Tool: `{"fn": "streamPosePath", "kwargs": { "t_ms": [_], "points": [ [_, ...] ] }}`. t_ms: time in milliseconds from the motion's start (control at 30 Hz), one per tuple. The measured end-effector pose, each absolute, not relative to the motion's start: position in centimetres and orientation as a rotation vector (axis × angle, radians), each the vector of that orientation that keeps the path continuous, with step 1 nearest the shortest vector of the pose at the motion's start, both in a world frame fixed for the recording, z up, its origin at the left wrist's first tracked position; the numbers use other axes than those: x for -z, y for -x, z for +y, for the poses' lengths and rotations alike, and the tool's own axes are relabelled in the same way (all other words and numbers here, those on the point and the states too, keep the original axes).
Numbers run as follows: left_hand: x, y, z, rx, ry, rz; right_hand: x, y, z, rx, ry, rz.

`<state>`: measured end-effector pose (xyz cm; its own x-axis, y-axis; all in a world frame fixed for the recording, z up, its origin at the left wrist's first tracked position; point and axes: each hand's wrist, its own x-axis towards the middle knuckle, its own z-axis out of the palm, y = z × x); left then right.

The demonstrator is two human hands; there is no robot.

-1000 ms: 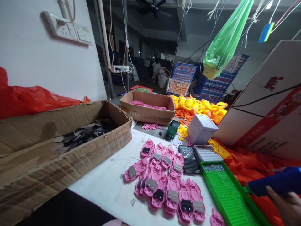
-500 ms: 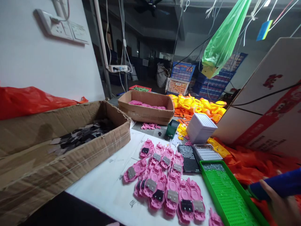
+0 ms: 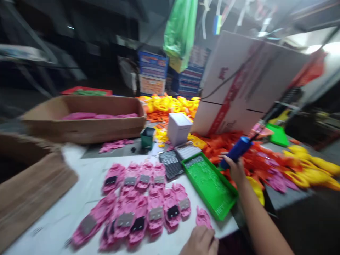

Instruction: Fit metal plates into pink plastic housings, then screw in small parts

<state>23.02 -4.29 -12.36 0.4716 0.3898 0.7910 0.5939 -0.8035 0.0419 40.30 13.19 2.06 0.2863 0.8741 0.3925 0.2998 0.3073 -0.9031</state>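
My right hand (image 3: 236,170) is wrapped around a blue electric screwdriver (image 3: 239,149), its body tilted and its tip end pointing down-left beside the green tray (image 3: 204,187). My left hand (image 3: 200,241), fingers curled, is at the lower end of a pink plastic part (image 3: 203,216) on the white table surface (image 3: 87,173). The fingertips are partly hidden. To the left lie several rows of pink plastic housings (image 3: 155,209), each with a grey or black plate. Small shiny pieces lie in the green tray, and a black perforated tray (image 3: 171,164) is beside it.
Open cardboard boxes stand at the left (image 3: 39,177) and back (image 3: 106,129). Behind the trays are a dark green cup (image 3: 147,138) and a white block-shaped stack (image 3: 179,129). Orange and yellow parts (image 3: 310,166) are heaped at right. A green bag (image 3: 180,32) hangs overhead.
The view has swung right. My left hand has come in at the bottom, onto the pink part. My right hand still holds the screwdriver, now seen more fully with its arm.
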Motion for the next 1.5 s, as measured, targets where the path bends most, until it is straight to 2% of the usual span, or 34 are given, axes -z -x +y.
{"fn": "streamPosePath", "kwargs": {
  "t_ms": [67, 100, 433, 600, 833, 1100, 1500],
  "points": [
    [12.4, -23.0, -3.9, 1.457, 2.333, -0.794, -1.3, -40.9, 13.7, -0.58, 1.234, -1.226],
    [12.2, -22.8, -3.8, 1.458, 2.34, -0.771, -1.0, -41.2, 13.9, -0.589, 1.224, -1.209],
    [9.9, -20.5, -5.5, 0.964, 2.78, -0.88, -1.3, -41.0, 13.3, -0.623, 1.066, -1.076],
    [9.8, -20.7, -5.5, 0.954, 2.851, -0.911, -2.6, -39.3, 11.6, -0.598, 0.991, -1.035],
    [9.3, -20.9, -5.5, 0.929, 2.897, -0.941, -2.8, -35.5, 10.8, -0.871, 0.709, -1.093],
    [8.9, -21.1, -5.4, 0.903, 2.914, -1.046, -1.2, -32.3, 14.1, -0.986, 0.762, -1.061],
    [8.4, -21.2, -5.3, 0.958, 2.886, -1.16, 0.4, -32.6, 15.0, -0.965, 0.774, -1.095]
  ]
}}
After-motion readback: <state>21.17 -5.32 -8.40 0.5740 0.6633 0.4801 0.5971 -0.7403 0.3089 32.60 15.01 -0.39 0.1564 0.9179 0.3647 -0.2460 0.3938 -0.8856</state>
